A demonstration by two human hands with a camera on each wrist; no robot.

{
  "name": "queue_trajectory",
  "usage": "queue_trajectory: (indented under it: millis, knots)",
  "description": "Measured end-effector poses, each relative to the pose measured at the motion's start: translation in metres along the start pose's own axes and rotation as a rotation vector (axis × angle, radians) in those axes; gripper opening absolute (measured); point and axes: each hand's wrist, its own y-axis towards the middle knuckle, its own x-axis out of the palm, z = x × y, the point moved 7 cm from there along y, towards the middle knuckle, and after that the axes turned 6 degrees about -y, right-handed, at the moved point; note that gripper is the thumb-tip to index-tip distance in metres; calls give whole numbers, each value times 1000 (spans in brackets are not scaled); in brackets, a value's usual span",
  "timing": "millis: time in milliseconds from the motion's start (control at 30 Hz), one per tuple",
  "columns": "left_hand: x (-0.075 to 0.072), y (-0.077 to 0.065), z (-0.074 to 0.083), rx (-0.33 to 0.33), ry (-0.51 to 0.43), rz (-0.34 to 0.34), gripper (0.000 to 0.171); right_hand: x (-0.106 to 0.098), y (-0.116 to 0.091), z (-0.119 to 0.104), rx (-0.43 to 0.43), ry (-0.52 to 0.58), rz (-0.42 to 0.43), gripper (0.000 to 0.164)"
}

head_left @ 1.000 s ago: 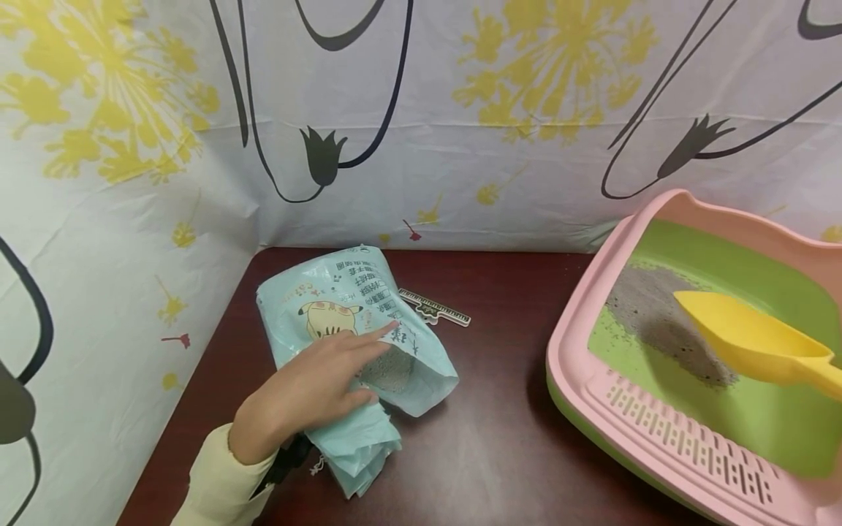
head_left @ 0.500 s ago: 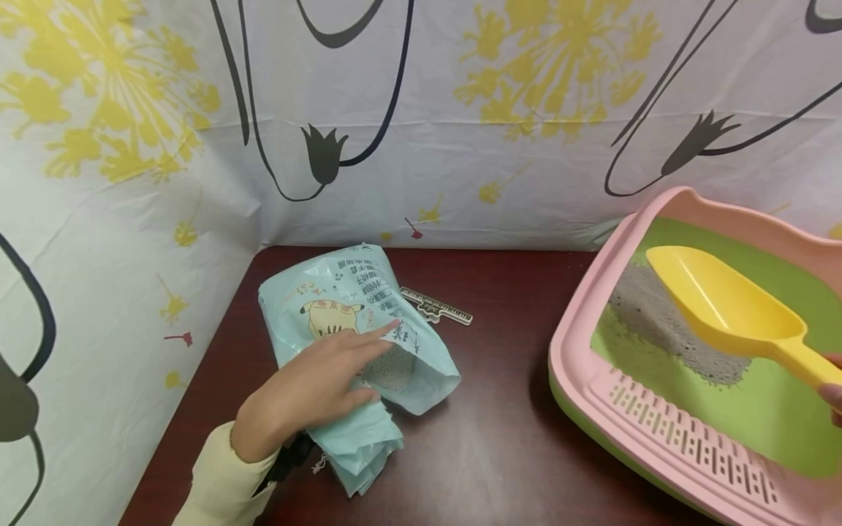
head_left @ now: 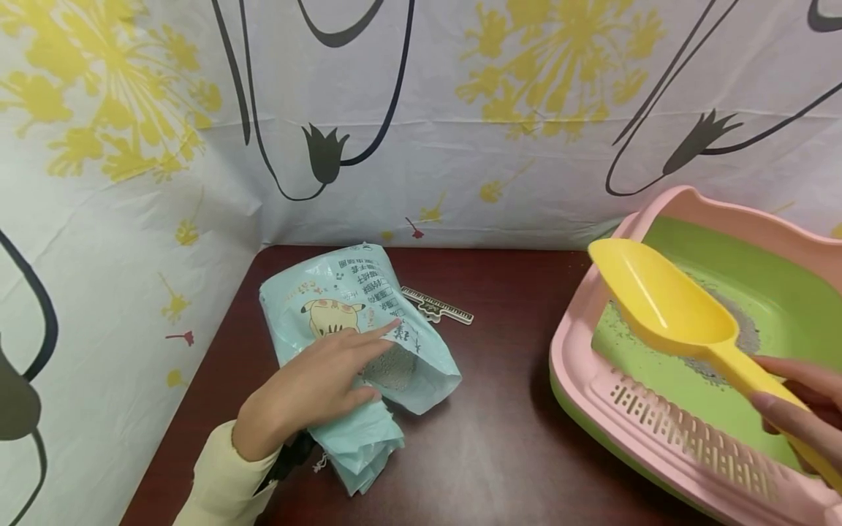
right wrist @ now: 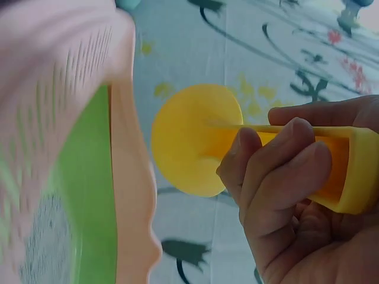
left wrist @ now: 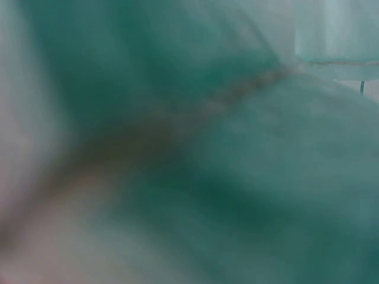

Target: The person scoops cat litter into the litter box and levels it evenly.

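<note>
On the left of the table in the head view lies a light-blue cat litter bag [head_left: 368, 292], its mouth facing front right with grey litter [head_left: 395, 369] showing inside. My left hand [head_left: 312, 391] rests on the bag by its mouth, fingers extended and spread. At the right, my right hand [head_left: 812, 413] grips the handle of a yellow scoop [head_left: 664, 299]; its bowl looks bare and hangs above the left rim of a pink and green litter box [head_left: 691, 449]. In the right wrist view, curled fingers [right wrist: 278, 177] wrap the handle. The left wrist view shows only blurred blue-green plastic [left wrist: 284, 160].
Some grey litter [head_left: 750, 336] lies on the box's green floor, partly behind the scoop. A small ruler-like piece [head_left: 437, 305] lies beside the bag. Patterned cloth [head_left: 447, 146] stands behind and left of the dark red table [head_left: 487, 424].
The scoop has risen and moved left from over the litter to the box's left rim, bringing my right hand into the head view. My left hand and the bag stay put.
</note>
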Motion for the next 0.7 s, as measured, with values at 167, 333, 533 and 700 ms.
queue_trajectory:
  millis: [167, 333, 533, 700]
  knots:
    - [0, -1, -1, -3, -4, 3, 65, 22, -9, -37, -32, -150, -84, 47]
    - [-1, -2, -1, 3, -4, 8, 65, 44, -15, -77, -190, -255, -63, 36]
    - [0, -1, -2, 8, 0, 12, 65, 80, -22, -107, -269, -240, -78, 35]
    - [1, 0, -2, 9, 1, 15, 66, 109, -28, -121, -301, -168, -67, 43]
